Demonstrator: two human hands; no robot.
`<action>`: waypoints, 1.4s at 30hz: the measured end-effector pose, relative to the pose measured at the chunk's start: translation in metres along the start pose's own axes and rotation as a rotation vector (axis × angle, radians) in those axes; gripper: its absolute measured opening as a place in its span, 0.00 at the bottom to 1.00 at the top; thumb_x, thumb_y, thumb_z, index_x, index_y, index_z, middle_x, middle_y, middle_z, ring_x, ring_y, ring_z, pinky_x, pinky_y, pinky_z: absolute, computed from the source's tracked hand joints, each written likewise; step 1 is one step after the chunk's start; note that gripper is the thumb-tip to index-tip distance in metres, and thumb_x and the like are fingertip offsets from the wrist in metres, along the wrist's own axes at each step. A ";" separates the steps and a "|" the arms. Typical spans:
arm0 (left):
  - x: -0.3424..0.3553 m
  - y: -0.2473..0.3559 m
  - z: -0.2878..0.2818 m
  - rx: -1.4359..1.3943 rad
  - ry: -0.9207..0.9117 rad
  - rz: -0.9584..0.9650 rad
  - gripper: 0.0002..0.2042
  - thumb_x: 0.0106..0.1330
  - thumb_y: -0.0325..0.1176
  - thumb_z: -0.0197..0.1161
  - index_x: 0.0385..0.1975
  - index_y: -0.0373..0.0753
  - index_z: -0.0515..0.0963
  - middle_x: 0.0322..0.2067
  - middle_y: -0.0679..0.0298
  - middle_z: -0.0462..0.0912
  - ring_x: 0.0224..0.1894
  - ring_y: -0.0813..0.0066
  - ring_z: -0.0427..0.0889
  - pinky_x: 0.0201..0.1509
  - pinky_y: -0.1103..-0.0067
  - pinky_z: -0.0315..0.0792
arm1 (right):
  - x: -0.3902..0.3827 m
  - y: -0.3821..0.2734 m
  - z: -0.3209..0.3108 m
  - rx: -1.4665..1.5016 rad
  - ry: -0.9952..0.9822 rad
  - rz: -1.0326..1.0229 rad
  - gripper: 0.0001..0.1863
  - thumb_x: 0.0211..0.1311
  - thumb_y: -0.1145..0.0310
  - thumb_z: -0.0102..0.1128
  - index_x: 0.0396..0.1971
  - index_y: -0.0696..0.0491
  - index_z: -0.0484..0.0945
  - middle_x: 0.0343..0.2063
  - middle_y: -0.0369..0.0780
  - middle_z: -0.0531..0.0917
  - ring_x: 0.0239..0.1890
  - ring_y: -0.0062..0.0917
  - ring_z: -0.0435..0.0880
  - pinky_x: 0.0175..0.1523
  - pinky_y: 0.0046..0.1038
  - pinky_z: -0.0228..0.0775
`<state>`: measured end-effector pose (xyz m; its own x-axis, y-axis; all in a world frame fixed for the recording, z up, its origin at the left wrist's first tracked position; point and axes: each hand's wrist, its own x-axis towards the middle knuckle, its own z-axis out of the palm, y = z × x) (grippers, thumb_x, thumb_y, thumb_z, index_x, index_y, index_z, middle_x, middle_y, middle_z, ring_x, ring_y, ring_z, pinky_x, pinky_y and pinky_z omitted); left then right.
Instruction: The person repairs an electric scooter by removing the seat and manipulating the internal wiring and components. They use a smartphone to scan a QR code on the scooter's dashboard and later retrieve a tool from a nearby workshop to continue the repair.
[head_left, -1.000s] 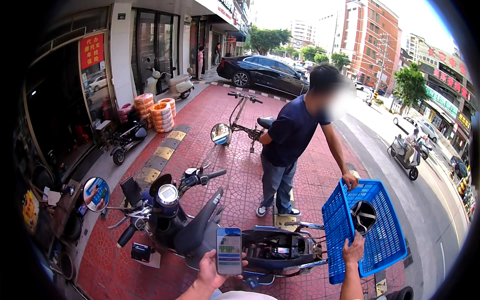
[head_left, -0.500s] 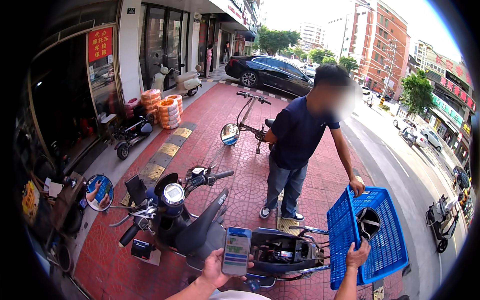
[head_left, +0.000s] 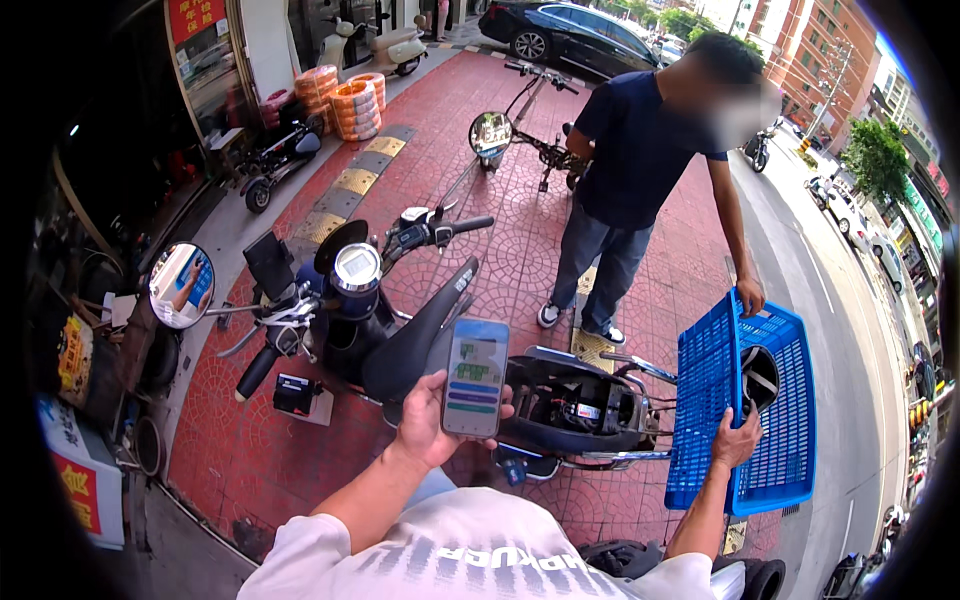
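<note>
A smartphone (head_left: 475,385) with a lit screen is upright in my left hand (head_left: 424,424), the fingers closed around its sides. My right hand (head_left: 735,440) grips the near part of the middle rim of a blue plastic basket (head_left: 700,440), fingers hooked over it. Inside the basket lies a black thing with pale straps (head_left: 760,372), apparently a helmet, partly hidden by the rim. The basket sits at the rear of a dark electric scooter (head_left: 357,267). Its seat (head_left: 415,352) is tipped up, and the compartment (head_left: 555,395) beneath is uncovered, with wiring and a small labelled part inside.
Across the scooter stands a person in a navy shirt (head_left: 640,140), one hand (head_left: 749,297) on the basket's far rim. A black box (head_left: 296,394) rests on the red paving left of the scooter. Behind are another two-wheeler (head_left: 550,130), orange-wrapped stacks (head_left: 355,110) and a black car (head_left: 560,38).
My view has tipped downward, showing more of my shirt and arms. Both hands keep their hold on phone and basket. The other person's hand stays on the rim.
</note>
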<state>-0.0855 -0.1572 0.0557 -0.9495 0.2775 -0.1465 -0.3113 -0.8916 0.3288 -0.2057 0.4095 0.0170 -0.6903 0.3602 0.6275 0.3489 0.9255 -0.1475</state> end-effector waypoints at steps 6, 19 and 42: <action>0.012 0.008 0.014 0.060 -0.041 0.045 0.36 0.77 0.58 0.44 0.75 0.35 0.65 0.68 0.40 0.74 0.65 0.38 0.79 0.47 0.44 0.85 | 0.000 -0.003 0.000 0.014 -0.031 0.004 0.30 0.66 0.51 0.69 0.63 0.53 0.80 0.53 0.47 0.86 0.55 0.47 0.81 0.58 0.47 0.77; 0.018 0.004 0.036 0.087 -0.120 0.055 0.41 0.58 0.33 0.57 0.77 0.32 0.61 0.72 0.35 0.68 0.73 0.35 0.71 0.61 0.41 0.79 | -0.004 0.002 0.004 -0.052 -0.011 -0.057 0.29 0.68 0.50 0.67 0.64 0.49 0.80 0.56 0.44 0.85 0.55 0.43 0.80 0.60 0.45 0.76; 0.007 0.012 0.036 0.081 -0.001 0.027 0.41 0.57 0.30 0.67 0.74 0.29 0.63 0.66 0.35 0.73 0.64 0.39 0.81 0.49 0.54 0.88 | -0.005 0.003 0.016 -0.100 0.054 -0.104 0.28 0.70 0.47 0.66 0.61 0.50 0.82 0.57 0.44 0.86 0.58 0.43 0.82 0.62 0.44 0.76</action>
<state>-0.0971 -0.1532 0.0924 -0.9576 0.2541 -0.1358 -0.2877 -0.8670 0.4069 -0.2113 0.4122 0.0016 -0.6914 0.2541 0.6763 0.3408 0.9401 -0.0048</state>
